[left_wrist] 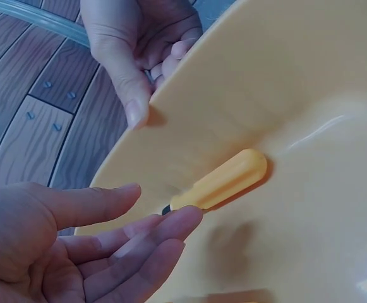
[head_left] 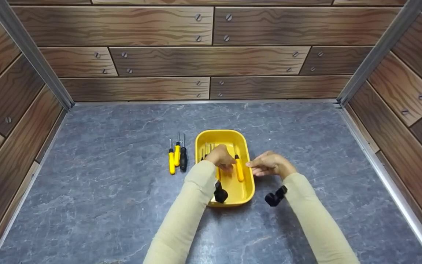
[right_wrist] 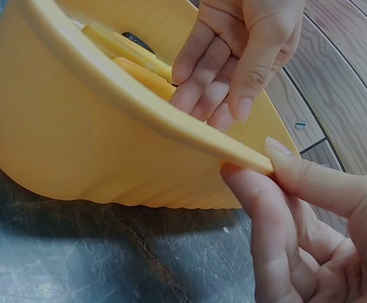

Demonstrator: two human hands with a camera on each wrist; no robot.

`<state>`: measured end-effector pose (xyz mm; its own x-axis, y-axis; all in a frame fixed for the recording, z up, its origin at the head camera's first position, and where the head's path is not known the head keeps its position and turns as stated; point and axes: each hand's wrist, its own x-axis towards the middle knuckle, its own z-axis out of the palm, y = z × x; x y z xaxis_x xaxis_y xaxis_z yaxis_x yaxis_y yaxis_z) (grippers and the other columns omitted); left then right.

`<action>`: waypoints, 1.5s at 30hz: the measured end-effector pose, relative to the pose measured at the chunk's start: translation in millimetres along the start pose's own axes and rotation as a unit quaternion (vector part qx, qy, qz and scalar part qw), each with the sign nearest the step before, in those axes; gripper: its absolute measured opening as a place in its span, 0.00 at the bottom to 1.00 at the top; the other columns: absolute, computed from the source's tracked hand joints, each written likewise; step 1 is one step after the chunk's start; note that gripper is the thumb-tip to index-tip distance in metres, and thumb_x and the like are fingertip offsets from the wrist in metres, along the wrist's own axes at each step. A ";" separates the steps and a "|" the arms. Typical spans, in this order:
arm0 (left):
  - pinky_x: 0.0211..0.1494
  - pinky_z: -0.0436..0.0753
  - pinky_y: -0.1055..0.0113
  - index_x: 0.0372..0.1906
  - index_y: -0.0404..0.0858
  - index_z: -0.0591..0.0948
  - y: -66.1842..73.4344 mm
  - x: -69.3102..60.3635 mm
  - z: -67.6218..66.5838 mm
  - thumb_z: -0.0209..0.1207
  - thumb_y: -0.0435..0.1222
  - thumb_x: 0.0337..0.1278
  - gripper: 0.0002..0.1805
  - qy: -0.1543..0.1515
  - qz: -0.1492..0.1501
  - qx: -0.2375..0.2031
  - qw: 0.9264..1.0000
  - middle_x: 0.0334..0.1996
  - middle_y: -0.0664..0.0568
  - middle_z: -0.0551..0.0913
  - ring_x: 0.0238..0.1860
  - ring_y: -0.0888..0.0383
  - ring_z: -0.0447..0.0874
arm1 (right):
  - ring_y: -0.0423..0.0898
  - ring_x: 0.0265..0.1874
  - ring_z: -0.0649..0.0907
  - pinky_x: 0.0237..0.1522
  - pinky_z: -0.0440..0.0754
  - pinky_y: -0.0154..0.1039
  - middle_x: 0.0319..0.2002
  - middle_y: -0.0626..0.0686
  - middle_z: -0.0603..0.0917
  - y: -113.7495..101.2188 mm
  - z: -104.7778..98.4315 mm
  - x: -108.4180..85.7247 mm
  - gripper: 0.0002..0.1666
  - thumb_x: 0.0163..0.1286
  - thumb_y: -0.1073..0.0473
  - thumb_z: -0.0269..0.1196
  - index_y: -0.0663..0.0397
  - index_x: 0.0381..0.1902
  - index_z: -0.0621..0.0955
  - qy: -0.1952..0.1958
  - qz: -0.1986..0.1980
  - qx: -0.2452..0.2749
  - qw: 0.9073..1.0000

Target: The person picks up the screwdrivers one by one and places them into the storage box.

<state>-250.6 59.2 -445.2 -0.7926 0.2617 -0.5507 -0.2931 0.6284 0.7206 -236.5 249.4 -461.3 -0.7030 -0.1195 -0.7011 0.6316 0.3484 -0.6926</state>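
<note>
A yellow plastic tray [head_left: 245, 192] stands on the grey tabletop. My left hand [head_left: 222, 157] reaches into it, fingers extended and thumb apart, holding nothing. Just beside its fingertips in the left wrist view lies a yellow-handled screwdriver [left_wrist: 227, 180], along the tray's right side. More screwdrivers lie at the tray's left, partly hidden by my left hand and sleeve; in the right wrist view, yellow handles [right_wrist: 129, 50] show behind the rim. My right hand [head_left: 273, 164] pinches the tray's right rim between thumb and fingers, clearly seen in the right wrist view.
Left of the tray, two yellow-handled screwdrivers [head_left: 171, 161] and a black-handled screwdriver [head_left: 183, 159] lie side by side on the tabletop [head_left: 104, 183]. Wood-patterned walls [head_left: 207, 60] with metal edging enclose the back and both sides.
</note>
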 end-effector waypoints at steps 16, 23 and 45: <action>0.53 0.86 0.57 0.48 0.22 0.78 -7.5 -10.0 -16.0 0.60 0.33 0.61 0.17 -0.020 0.009 -0.059 0.998 0.15 0.51 0.79 0.15 0.63 0.79 | 0.36 0.14 0.83 0.23 0.85 0.28 0.15 0.47 0.85 1.9 0.1 -1.0 0.07 0.62 0.60 0.68 0.52 0.25 0.83 -0.002 -0.003 0.016 1.000; 0.54 0.85 0.56 0.49 0.21 0.78 -14.3 -16.8 -25.1 0.59 0.33 0.62 0.18 -0.014 0.026 -0.074 0.997 0.18 0.50 0.81 0.16 0.64 0.80 | 0.36 0.14 0.83 0.23 0.85 0.27 0.15 0.47 0.85 3.5 -0.2 -0.2 0.06 0.61 0.60 0.68 0.53 0.25 0.83 -0.001 -0.004 0.014 1.000; 0.53 0.87 0.57 0.51 0.21 0.78 -33.8 -27.1 -54.3 0.56 0.32 0.65 0.17 -0.012 0.063 -0.130 0.989 0.35 0.36 0.87 0.20 0.64 0.81 | 0.35 0.13 0.82 0.22 0.85 0.27 0.14 0.46 0.84 0.4 -0.3 0.8 0.07 0.62 0.60 0.68 0.53 0.25 0.83 0.006 0.001 0.008 1.000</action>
<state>-248.2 -8.9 -431.8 -0.8192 0.3461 -0.4572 -0.3232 0.3800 0.8667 -236.9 249.8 -462.0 -0.7050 -0.1081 -0.7009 0.6382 0.3343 -0.6935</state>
